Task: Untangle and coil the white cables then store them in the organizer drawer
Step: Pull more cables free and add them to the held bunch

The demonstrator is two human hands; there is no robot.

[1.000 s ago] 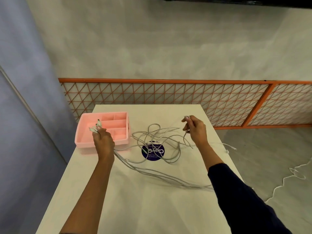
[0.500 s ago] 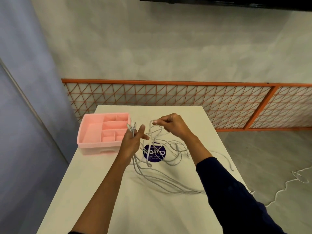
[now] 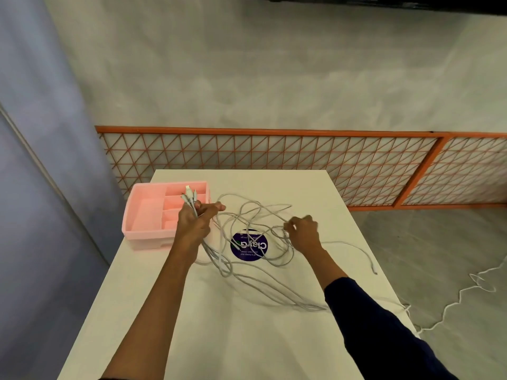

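A tangle of white cables [image 3: 255, 215] lies spread over the middle of the white table [image 3: 219, 325]. My left hand [image 3: 193, 223] grips a bundle of cable ends, their plugs sticking up in front of the pink organizer [image 3: 145, 212]. To the right, my right hand [image 3: 303, 231] pinches a strand of the tangle just above the tabletop. Long loops trail toward me and under my right sleeve. One loose end hangs off the table's right edge.
A round purple sticker [image 3: 248, 245] lies under the cables. The pink organizer has several compartments and sits at the table's left edge. An orange lattice fence [image 3: 274, 152] runs behind the table. Another white cord [image 3: 466, 289] lies on the grey floor at right.
My right hand let go near my left hand and moved right and down to a strand of the tangle. My left hand stayed by the organizer, holding more plug ends.
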